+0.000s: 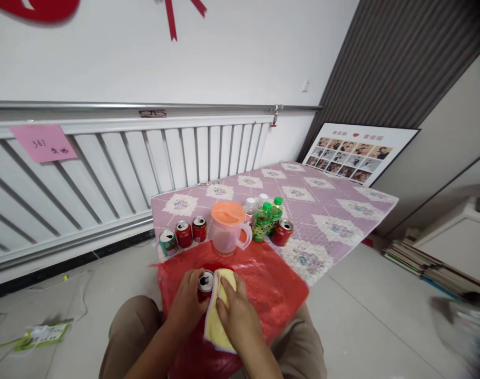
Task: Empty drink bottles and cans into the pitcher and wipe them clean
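Note:
My left hand (186,305) is wrapped round a red drink can (205,282) that stands on a red plastic sheet (275,287) at the table's near edge. My right hand (237,313) presses a yellow cloth (215,326) against the can's right side, fingers closed over the cloth. The can's silver top faces up between the two hands.
Behind the sheet on the purple patterned tablecloth (322,205) stand three cans (183,234), an orange-lidded clear pitcher (227,227), green bottles (262,221) and another red can (282,232). A white radiator (105,168) lines the wall. A photo board (354,152) and stacked books (433,271) are at the right.

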`<control>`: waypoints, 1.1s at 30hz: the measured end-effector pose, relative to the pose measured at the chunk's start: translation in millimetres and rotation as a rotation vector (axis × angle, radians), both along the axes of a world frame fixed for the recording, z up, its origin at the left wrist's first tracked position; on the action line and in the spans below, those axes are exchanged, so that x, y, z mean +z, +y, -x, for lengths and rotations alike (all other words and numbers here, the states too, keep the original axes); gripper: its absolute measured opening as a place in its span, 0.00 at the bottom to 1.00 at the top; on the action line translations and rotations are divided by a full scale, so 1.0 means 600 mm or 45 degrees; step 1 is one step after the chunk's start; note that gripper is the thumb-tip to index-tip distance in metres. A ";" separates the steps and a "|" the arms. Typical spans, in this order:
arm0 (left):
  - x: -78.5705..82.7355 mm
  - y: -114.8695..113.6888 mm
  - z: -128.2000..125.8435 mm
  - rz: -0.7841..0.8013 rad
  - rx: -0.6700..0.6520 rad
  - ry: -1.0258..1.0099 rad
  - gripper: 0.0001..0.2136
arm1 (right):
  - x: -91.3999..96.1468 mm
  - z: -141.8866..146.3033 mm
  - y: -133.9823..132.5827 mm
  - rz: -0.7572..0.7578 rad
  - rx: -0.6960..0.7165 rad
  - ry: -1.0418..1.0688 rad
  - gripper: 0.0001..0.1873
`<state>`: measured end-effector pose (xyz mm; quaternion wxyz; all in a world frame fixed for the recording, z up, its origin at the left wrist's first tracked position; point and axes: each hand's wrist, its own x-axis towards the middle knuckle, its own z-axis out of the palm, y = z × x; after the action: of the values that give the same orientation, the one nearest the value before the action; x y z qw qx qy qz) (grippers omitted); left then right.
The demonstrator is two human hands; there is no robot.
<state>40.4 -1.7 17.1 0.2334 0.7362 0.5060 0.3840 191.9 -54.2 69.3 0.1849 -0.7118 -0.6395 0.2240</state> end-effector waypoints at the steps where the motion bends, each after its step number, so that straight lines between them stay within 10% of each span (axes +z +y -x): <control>1: 0.001 0.000 0.000 0.002 0.004 0.003 0.26 | 0.004 0.000 0.000 -0.016 -0.001 0.007 0.28; 11: 0.003 0.003 0.001 0.028 0.011 0.042 0.27 | -0.028 0.003 0.008 0.107 -0.004 -0.040 0.29; 21: 0.015 0.028 0.038 0.132 -0.413 0.047 0.36 | -0.029 -0.006 0.001 -0.002 -0.003 0.081 0.31; 33: -0.004 0.007 0.007 0.020 -0.057 0.021 0.29 | -0.027 -0.008 0.010 -0.054 -0.017 0.350 0.31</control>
<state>35.9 2.5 14.6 0.2435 0.7487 0.4943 0.3685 196.9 -48.1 53.4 0.2873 -0.6747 -0.6079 0.3045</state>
